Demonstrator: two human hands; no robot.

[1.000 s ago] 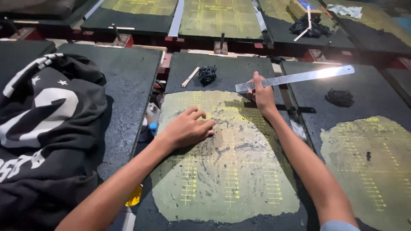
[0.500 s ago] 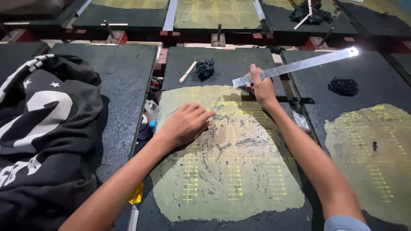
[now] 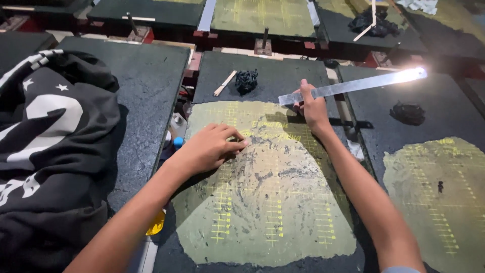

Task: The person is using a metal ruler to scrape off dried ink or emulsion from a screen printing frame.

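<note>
Several dark printing boards (image 3: 146, 91), perhaps yellow-gridded, with a black garment (image 3: 45, 151).

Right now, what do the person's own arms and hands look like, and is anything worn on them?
Both arms are bare from wrist to well above the elbow. The left hand and the right hand wear no gloves, and no rings, watch or bracelet show. At the bottom edge, a sliver of light blue sleeve shows on the right upper arm. No sleeve shows on the left arm.
</note>
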